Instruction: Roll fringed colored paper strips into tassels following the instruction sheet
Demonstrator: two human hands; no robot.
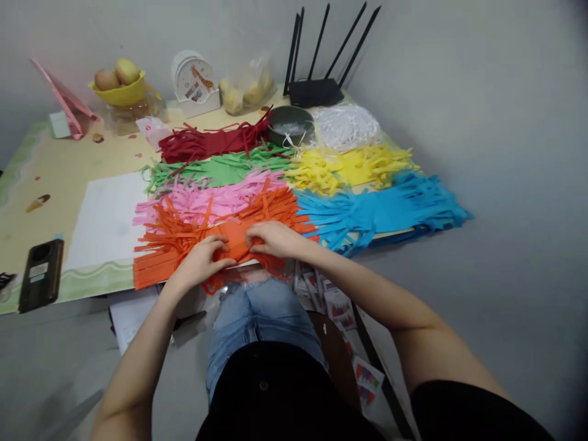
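Note:
A stack of orange fringed paper (pixel 235 237) lies at the table's front edge, its uncut middle band between my hands and cut strips spreading to both sides. My left hand (pixel 204 260) is curled over the left part of the band, with thumb and fingers pressing on it. On the right part, my right hand (pixel 272 237) pinches the band with fingers bent. Behind it lie pink fringed paper (pixel 229 197), green fringed paper (pixel 225 168) and dark red fringed paper (pixel 218 142). Blue fringed paper (pixel 386 209) and yellow fringed paper (pixel 356 166) are to the right.
White shredded strips (pixel 346 125) lie beside a dark green bowl (pixel 290 122). A black router (pixel 316 92) stands at the back. To the left are a white sheet (pixel 108 220), a phone (pixel 41 275) and a yellow bowl (pixel 120 95) of round produce. A wall borders the right side.

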